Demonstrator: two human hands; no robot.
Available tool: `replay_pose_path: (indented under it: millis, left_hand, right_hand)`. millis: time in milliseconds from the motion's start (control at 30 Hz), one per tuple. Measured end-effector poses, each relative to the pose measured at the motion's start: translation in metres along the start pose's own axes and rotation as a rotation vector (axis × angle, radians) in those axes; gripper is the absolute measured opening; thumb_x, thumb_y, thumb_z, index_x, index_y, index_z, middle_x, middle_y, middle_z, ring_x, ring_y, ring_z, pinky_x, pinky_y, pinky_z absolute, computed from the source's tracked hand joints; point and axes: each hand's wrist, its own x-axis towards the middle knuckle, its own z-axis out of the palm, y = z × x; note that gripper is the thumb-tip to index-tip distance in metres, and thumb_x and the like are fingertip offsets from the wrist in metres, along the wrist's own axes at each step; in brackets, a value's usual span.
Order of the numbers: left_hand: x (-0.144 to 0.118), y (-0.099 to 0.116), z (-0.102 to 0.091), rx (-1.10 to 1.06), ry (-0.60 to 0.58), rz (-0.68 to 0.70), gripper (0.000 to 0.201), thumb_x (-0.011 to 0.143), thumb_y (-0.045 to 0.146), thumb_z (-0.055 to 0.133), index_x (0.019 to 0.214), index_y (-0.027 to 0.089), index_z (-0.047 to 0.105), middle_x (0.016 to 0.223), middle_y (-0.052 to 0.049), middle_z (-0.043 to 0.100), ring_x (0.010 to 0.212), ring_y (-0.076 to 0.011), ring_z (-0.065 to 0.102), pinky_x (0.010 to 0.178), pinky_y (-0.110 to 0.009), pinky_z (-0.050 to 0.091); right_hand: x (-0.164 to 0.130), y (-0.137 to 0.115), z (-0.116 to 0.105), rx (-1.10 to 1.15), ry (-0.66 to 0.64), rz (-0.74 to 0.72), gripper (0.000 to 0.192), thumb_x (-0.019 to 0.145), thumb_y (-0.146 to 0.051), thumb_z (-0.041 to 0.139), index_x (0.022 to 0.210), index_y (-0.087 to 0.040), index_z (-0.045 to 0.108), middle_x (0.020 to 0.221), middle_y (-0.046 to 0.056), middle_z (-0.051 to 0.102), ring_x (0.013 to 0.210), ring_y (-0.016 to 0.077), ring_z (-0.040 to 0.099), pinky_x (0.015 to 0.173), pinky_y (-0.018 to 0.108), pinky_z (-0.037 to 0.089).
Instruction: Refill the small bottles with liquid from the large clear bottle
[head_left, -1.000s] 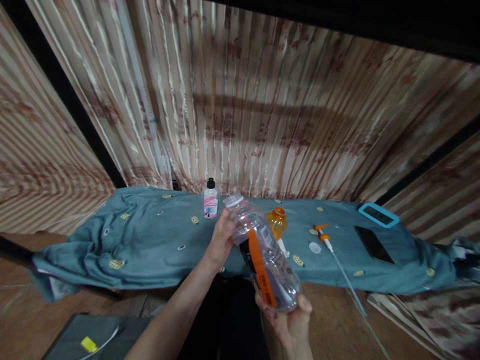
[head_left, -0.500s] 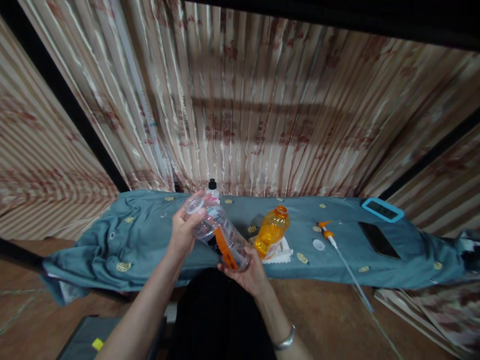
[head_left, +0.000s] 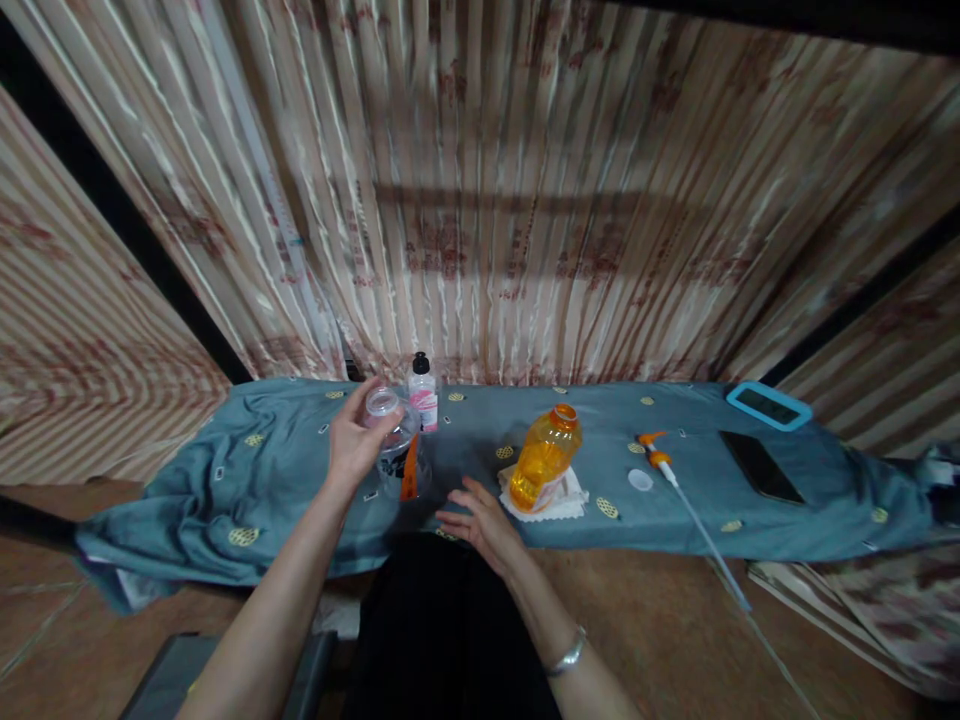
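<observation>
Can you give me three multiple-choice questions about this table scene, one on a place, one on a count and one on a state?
1. Where does the orange bottle stand?
A. on a white cloth
B. on the black phone
C. on the floor

2. How many bottles show on the table?
A. one
B. three
C. five

3. What is the state of the clear bottle?
A. lying flat, untouched
B. upright, gripped at the top by the left hand
C. held in the air by both hands

Answers:
1. A, the white cloth lies under the orange bottle's base on the teal tablecloth.
2. B, the clear bottle, the orange bottle and a small black-capped bottle are visible.
3. B, it stands on the table with the left hand closed around its neck, while the right hand is open and apart from it.
</observation>
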Motion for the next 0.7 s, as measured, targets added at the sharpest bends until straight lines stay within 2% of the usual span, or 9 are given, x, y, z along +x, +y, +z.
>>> replay_pose_path:
  millis: [133,233,333,467,600,700]
  left_hand:
    - [0.002,-0.004,0.003,0.062,-0.015,0.043,0.071,0.063,0.044,0.081,0.125,0.017,0.061,0.125,-0.013,0.068,0.113,-0.0288,0.065,0.097,-0.042,0.054]
    - [0.002,-0.004,0.006,0.114,-0.045,0.062,0.071,0.066,0.044,0.079,0.128,0.019,0.058,0.130,-0.012,0.065,0.115,-0.0290,0.064,0.099,-0.045,0.053]
    - [0.001,-0.007,0.008,0.181,-0.050,0.117,0.071,0.068,0.046,0.079,0.130,0.019,0.057,0.132,-0.012,0.064,0.120,-0.0304,0.061,0.106,-0.048,0.047]
    - [-0.001,-0.010,0.008,0.203,-0.026,0.158,0.078,0.067,0.047,0.080,0.135,0.019,0.052,0.138,-0.015,0.059,0.128,-0.0320,0.056,0.111,-0.050,0.042]
    - [-0.014,0.008,-0.002,0.190,0.020,0.200,0.093,0.063,0.048,0.084,0.143,0.023,0.043,0.149,-0.014,0.048,0.139,-0.0321,0.045,0.115,-0.048,0.037]
    - [-0.039,0.037,-0.007,0.184,0.108,0.375,0.090,0.071,0.045,0.080,0.148,0.025,0.036,0.158,-0.009,0.036,0.149,-0.0302,0.028,0.123,-0.047,0.025]
  right_hand:
    - [-0.033,0.000,-0.027,-0.106,0.057,-0.117,0.046,0.089,-0.023,0.065,0.132,-0.020,0.050,0.117,0.006,0.062,0.092,0.0168,0.066,0.081,0.038,0.057]
    - [-0.060,-0.004,-0.052,-0.167,0.078,-0.185,0.041,0.088,-0.023,0.067,0.127,-0.018,0.054,0.114,0.005,0.065,0.091,0.0165,0.067,0.082,0.038,0.056]
    - [-0.082,-0.009,-0.079,-0.194,0.135,-0.234,0.039,0.090,-0.030,0.065,0.125,-0.017,0.055,0.114,0.007,0.066,0.089,0.0171,0.069,0.081,0.038,0.056]
    - [-0.095,-0.013,-0.109,-0.217,0.243,-0.298,0.045,0.088,-0.041,0.066,0.125,-0.017,0.055,0.116,0.008,0.066,0.092,0.0184,0.069,0.086,0.042,0.055]
    - [-0.095,-0.015,-0.121,-0.287,0.348,-0.400,0.051,0.084,-0.046,0.068,0.123,-0.017,0.055,0.116,0.009,0.066,0.093,0.0206,0.068,0.087,0.045,0.054]
    - [-0.093,-0.021,-0.118,-0.375,0.453,-0.547,0.062,0.081,-0.044,0.073,0.132,-0.019,0.048,0.128,0.011,0.059,0.106,0.0233,0.063,0.096,0.049,0.049]
